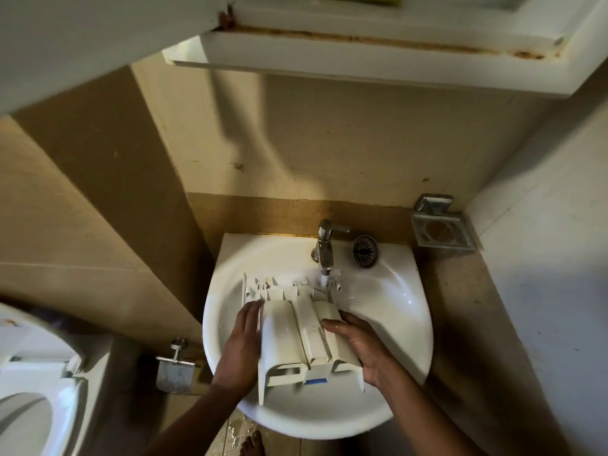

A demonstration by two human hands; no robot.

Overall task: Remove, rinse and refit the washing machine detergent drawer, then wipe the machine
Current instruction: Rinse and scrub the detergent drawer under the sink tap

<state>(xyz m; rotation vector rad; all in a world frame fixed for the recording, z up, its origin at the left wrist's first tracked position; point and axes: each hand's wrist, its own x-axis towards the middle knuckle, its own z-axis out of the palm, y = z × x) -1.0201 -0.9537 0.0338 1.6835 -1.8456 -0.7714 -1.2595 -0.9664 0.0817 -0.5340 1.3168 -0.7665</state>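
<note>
Left hand [241,343], right hand [360,345] holding drawer [286,330], in sink [411,337]

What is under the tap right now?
Under the tap, water runs onto the far end of the detergent drawer, above the basin. The drawer hides the basin's bottom.

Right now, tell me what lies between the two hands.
The detergent drawer, over the sink: the left hand presses one side, the right hand grips the other. Head view shows it.
</note>
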